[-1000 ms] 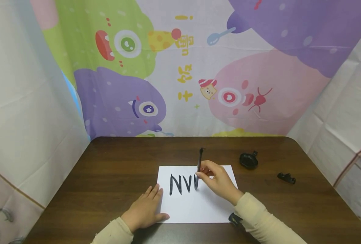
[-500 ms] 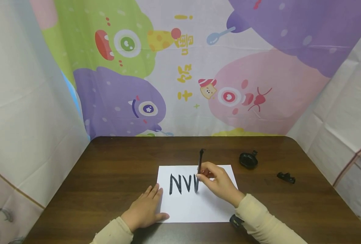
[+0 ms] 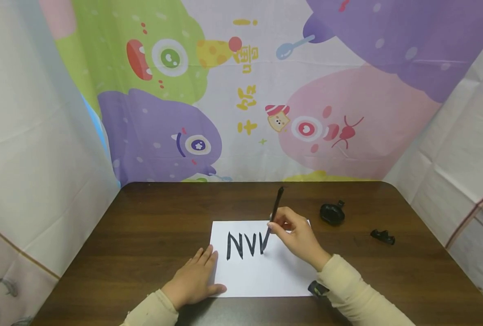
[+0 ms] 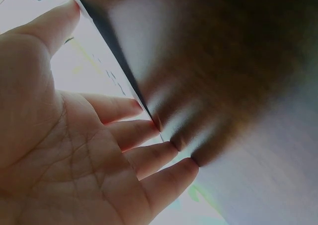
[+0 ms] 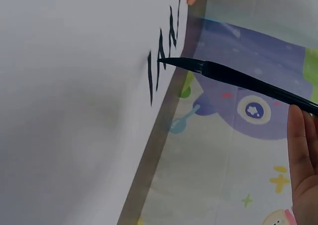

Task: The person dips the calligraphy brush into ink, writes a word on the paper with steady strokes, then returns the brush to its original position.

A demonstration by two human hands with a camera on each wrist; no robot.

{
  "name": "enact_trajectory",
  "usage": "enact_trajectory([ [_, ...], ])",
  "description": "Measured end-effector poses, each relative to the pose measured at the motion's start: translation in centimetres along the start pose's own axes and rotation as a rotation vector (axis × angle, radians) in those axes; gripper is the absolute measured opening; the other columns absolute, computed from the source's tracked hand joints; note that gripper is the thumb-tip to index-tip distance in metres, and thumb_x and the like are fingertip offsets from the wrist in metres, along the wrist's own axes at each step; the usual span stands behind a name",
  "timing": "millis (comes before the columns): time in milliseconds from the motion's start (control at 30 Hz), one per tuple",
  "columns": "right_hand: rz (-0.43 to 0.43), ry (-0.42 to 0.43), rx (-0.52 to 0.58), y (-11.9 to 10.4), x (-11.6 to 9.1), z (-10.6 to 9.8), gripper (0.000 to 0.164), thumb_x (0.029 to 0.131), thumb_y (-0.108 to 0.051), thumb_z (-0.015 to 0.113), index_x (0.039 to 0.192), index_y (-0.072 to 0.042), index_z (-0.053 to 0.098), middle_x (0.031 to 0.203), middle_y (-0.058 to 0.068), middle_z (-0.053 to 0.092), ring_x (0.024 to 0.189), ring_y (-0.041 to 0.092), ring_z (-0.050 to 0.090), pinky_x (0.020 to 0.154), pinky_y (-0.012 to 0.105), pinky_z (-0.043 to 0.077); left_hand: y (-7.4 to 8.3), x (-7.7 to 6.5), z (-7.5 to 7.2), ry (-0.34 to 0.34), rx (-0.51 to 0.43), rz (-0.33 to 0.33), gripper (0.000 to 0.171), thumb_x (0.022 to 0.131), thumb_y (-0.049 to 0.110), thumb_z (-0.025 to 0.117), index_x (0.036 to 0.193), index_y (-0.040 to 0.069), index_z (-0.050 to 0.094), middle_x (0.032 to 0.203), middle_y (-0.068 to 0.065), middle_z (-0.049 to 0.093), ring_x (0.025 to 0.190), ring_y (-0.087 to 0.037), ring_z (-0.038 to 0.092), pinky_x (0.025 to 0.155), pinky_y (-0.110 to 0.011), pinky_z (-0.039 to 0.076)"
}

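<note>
A white sheet of paper (image 3: 262, 276) lies on the dark wooden table, with black brush strokes (image 3: 235, 246) reading N, V and an upright line. In my right hand (image 3: 296, 233) I pinch a black ink brush (image 3: 277, 203) between thumb and fingers, its handle leaning up to the right. The bristle tip (image 5: 171, 62) overlaps the strokes in the right wrist view; in the head view it is close by the upright line's lower end. My left hand (image 3: 194, 276) rests spread on the paper's left edge, and its straight fingers (image 4: 169, 180) meet the tabletop in the left wrist view.
A small black ink dish (image 3: 332, 213) stands beyond the paper to the right. Farther right lies a black wavy brush rest (image 3: 382, 237). At the table's far edge hangs a cartoon-printed curtain (image 3: 245, 90), and pale cloth hangs at both sides.
The brush first moved down the upright line; then my right hand shifted up and slightly right, and the handle tilted farther right. The left hand stayed in place.
</note>
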State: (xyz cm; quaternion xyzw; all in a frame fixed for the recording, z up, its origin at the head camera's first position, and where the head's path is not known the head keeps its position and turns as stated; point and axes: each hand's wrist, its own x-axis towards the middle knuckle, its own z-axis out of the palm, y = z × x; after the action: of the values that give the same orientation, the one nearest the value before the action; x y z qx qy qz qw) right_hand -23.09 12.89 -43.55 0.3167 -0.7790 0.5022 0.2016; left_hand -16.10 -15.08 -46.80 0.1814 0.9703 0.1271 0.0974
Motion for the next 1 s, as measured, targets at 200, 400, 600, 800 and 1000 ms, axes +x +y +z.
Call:
enact_trajectory([
  [200,-0.020,0.054,0.039,-1.3,0.9,-1.0,0.018,0.081,0.015,0.068,0.092,0.007,0.057,0.077,0.017,0.066,0.065,0.031,0.069,0.060,0.026,0.059,0.0,0.0,-0.1,-0.002,0.002,-0.001,0.092,0.082,0.055,0.070,0.146,-0.004,0.040,0.156,-0.025,0.032,0.143,-0.048,0.031,0.111,-0.061,0.034],
  [400,-0.018,0.094,0.008,-2.2,1.7,-1.7,0.017,0.082,0.014,0.068,0.093,0.008,0.057,0.078,0.017,0.065,0.066,0.031,0.068,0.061,0.023,0.058,0.0,0.0,-0.1,-0.003,0.005,-0.003,0.092,0.082,0.055,0.070,0.146,-0.004,0.040,0.156,-0.024,0.032,0.143,-0.047,0.031,0.112,-0.061,0.034],
  [600,-0.023,0.125,-0.044,-1.6,1.9,-1.5,0.016,0.082,0.012,0.069,0.091,0.005,0.059,0.076,0.014,0.064,0.063,0.017,0.063,0.057,0.020,0.053,0.0,0.1,0.0,-0.005,0.007,-0.004,0.092,0.082,0.055,0.070,0.146,-0.004,0.040,0.156,-0.024,0.032,0.143,-0.047,0.031,0.112,-0.061,0.034],
  [800,-0.053,0.134,-0.071,-0.9,1.8,-1.0,0.017,0.080,0.014,0.070,0.089,0.004,0.060,0.074,0.013,0.065,0.064,0.011,0.061,0.057,0.022,0.055,0.0,0.1,0.0,-0.005,0.008,0.002,0.092,0.082,0.055,0.070,0.146,-0.004,0.040,0.156,-0.024,0.032,0.143,-0.047,0.031,0.111,-0.061,0.034],
  [1000,-0.081,0.135,-0.062,-0.5,1.7,-0.6,0.017,0.078,0.016,0.070,0.089,0.006,0.061,0.075,0.014,0.065,0.064,0.016,0.062,0.056,0.025,0.056,0.0,0.1,0.1,-0.002,0.009,0.005,0.092,0.082,0.055,0.070,0.146,-0.004,0.040,0.156,-0.025,0.032,0.143,-0.048,0.031,0.112,-0.060,0.034],
])
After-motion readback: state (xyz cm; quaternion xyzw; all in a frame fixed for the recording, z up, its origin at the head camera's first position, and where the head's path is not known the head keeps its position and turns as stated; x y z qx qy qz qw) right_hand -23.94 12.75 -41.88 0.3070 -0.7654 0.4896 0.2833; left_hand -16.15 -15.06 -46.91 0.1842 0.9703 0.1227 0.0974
